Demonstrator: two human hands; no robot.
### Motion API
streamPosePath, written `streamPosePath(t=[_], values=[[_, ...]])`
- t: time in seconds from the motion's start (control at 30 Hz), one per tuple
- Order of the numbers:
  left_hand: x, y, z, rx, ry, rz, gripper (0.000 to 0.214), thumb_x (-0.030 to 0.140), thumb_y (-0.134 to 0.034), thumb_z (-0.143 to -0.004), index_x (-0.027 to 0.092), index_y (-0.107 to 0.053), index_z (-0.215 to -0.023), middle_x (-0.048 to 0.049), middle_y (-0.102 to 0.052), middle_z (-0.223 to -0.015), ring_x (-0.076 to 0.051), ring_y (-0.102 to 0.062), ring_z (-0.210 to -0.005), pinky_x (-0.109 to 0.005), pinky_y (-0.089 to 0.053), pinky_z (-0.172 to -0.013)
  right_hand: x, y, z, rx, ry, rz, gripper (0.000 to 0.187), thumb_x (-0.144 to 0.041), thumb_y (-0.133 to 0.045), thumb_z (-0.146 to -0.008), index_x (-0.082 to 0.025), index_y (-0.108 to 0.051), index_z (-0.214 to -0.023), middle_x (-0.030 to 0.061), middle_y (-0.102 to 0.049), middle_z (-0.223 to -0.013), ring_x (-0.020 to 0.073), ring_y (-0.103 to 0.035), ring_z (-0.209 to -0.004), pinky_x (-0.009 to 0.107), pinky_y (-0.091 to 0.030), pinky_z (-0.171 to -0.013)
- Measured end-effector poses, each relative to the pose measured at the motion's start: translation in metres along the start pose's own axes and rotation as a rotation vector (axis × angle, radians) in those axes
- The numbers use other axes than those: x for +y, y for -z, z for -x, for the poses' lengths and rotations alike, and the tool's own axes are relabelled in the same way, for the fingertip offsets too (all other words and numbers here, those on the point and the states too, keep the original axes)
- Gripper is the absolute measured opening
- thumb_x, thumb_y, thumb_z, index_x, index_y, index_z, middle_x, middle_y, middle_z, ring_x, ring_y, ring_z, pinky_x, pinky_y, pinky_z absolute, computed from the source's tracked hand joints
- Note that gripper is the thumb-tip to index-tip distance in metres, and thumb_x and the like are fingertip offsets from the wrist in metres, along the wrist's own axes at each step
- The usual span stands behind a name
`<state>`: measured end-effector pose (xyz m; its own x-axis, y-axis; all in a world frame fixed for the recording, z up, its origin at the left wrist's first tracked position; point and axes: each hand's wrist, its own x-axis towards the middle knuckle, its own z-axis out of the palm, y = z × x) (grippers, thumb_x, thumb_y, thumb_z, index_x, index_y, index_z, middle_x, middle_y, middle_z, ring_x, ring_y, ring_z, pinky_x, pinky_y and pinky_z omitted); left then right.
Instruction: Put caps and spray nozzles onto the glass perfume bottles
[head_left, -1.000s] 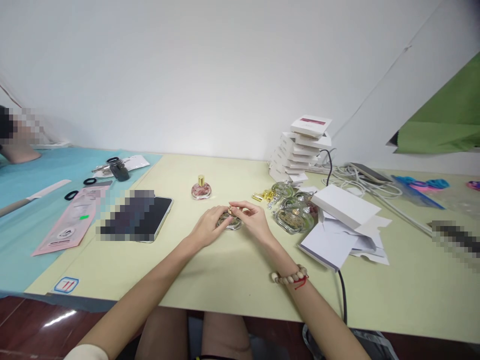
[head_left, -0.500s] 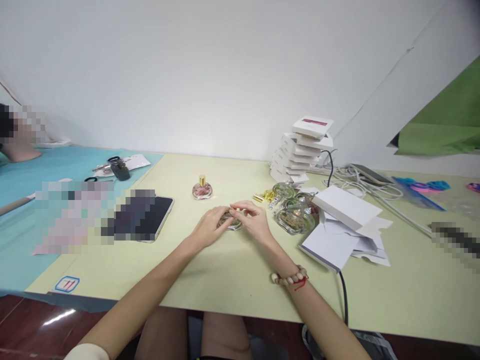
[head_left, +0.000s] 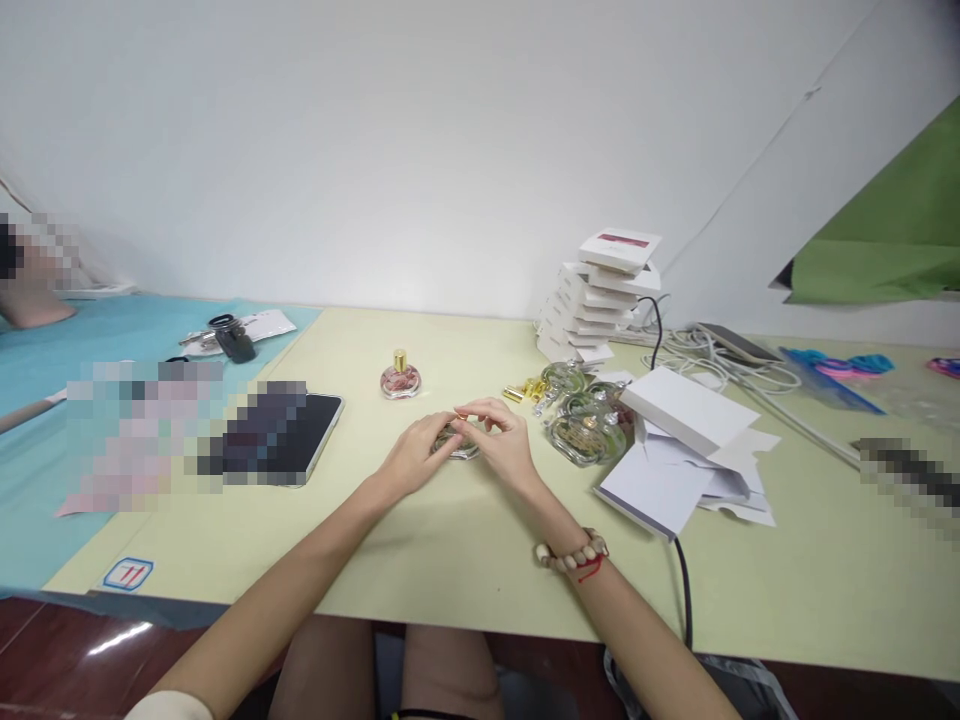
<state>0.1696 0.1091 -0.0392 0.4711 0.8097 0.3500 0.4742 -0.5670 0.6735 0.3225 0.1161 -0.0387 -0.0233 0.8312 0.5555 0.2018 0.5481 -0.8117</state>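
Note:
A glass perfume bottle (head_left: 463, 450) stands on the table between my hands, partly covered by fingers. My left hand (head_left: 417, 452) is closed around its left side, fingertips near the neck. At the top, my right hand (head_left: 501, 440) is curled with thumb and fingertips pinched at the bottle's neck; whatever small part lies in that pinch is hidden. Beyond them stands a perfume bottle with pink contents and a gold top (head_left: 400, 376). To the right lie several greenish glass bottles (head_left: 581, 438) and small gold caps (head_left: 531, 388).
White boxes (head_left: 600, 300) are stacked by the wall. Opened white cartons (head_left: 667, 480) and a tangle of cables (head_left: 694, 355) lie to the right. At left are a tablet-like device (head_left: 307, 440), a dark jar (head_left: 232, 340) and a person's blurred arm (head_left: 37, 310).
The view has shifted slightly, so everything appears a little further left. Both hands stay at the bottle with nearly the same grip.

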Motion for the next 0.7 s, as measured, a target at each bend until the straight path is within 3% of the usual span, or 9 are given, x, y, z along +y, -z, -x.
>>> streamPosePath(t=[0.17, 0.37, 0.5, 0.7], values=[[0.001, 0.001, 0.0, -0.009, 0.021, -0.022, 0.036, 0.043, -0.032, -0.089, 0.016, -0.049, -0.108, -0.0062, -0.056, -0.102, -0.016, -0.051, -0.093, -0.029, -0.04, -0.082, 0.003, 0.001, -0.001, -0.069, -0.107, -0.047, 0.024, -0.036, -0.064, -0.073, -0.021, -0.068, -0.09, 0.0066, -0.064, -0.094, 0.0155, -0.054, -0.078, 0.025, -0.04, -0.058], [-0.002, 0.003, -0.001, -0.025, -0.001, -0.013, 0.038, 0.042, -0.034, -0.088, 0.019, -0.046, -0.116, -0.0048, -0.054, -0.112, -0.015, -0.049, -0.102, -0.028, -0.039, -0.088, 0.009, 0.01, -0.004, -0.202, -0.197, -0.146, 0.027, -0.037, -0.061, -0.075, -0.019, -0.067, -0.095, 0.0082, -0.064, -0.097, 0.0176, -0.058, -0.084, 0.027, -0.046, -0.065], [-0.005, 0.002, -0.001, -0.01, -0.002, -0.033, 0.038, 0.042, -0.035, -0.088, 0.019, -0.045, -0.117, -0.0037, -0.054, -0.113, -0.014, -0.05, -0.101, -0.028, -0.038, -0.088, 0.012, 0.013, -0.006, -0.25, -0.192, -0.224, 0.025, -0.036, -0.061, -0.075, -0.021, -0.067, -0.094, 0.0076, -0.063, -0.098, 0.0178, -0.057, -0.088, 0.028, -0.047, -0.069], [-0.004, 0.002, -0.001, -0.017, 0.003, -0.026, 0.037, 0.042, -0.034, -0.088, 0.02, -0.045, -0.116, -0.0037, -0.054, -0.113, -0.015, -0.05, -0.101, -0.028, -0.039, -0.087, 0.013, 0.012, -0.006, -0.215, -0.148, -0.213, 0.021, -0.034, -0.067, -0.07, -0.02, -0.067, -0.086, 0.0069, -0.06, -0.092, 0.0166, -0.055, -0.085, 0.025, -0.047, -0.065]])
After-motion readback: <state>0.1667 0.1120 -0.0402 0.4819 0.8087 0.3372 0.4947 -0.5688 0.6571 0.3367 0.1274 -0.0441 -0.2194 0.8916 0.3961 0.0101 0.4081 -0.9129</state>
